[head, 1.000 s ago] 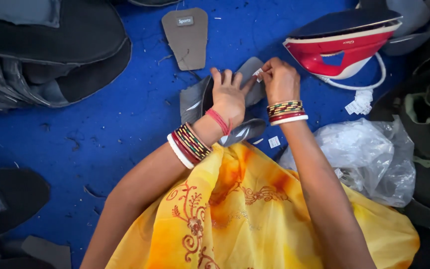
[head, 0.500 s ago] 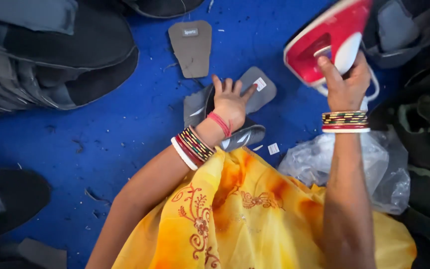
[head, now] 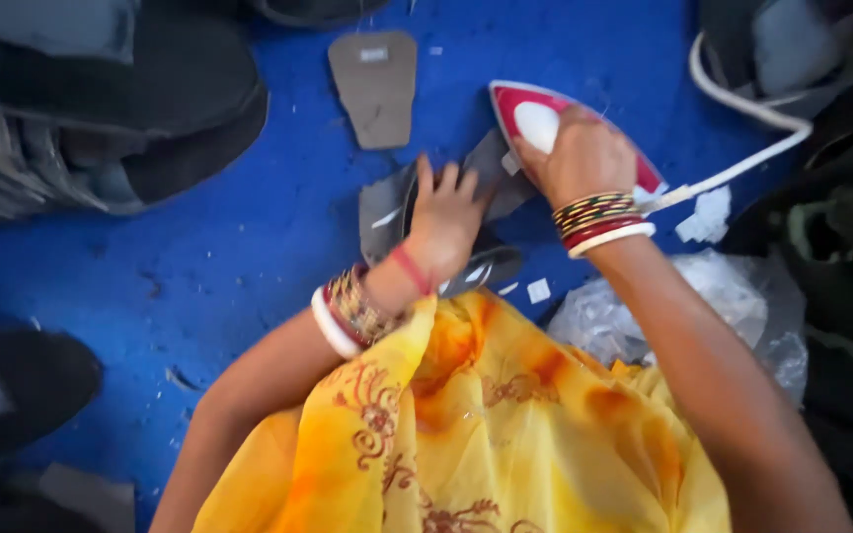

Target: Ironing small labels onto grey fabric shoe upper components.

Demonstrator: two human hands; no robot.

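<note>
A red and white iron [head: 565, 138] sits soleplate-down on the far end of a grey cut piece of fabric [head: 387, 202] lying on the blue counter [head: 199, 237]. The right hand [head: 580, 153] is closed over the iron's handle from above, knuckles up, grip wrapped tight around it, with the forearm running back toward the lower right and a stack of bangles [head: 599, 219] at the wrist. The left hand [head: 443, 217] lies palm-down on the fabric just beside the iron, fingers spread and flat, holding nothing but pressing the piece against the counter; its wrist also carries bangles. A white cord [head: 742, 109] runs from the iron's rear toward the upper right. Another grey cut piece [head: 375, 89] lies apart, farther up the counter. A clear plastic bag [head: 644, 306] rests near the right forearm. Yellow patterned cloth [head: 486, 424] covers the lap below.
</note>
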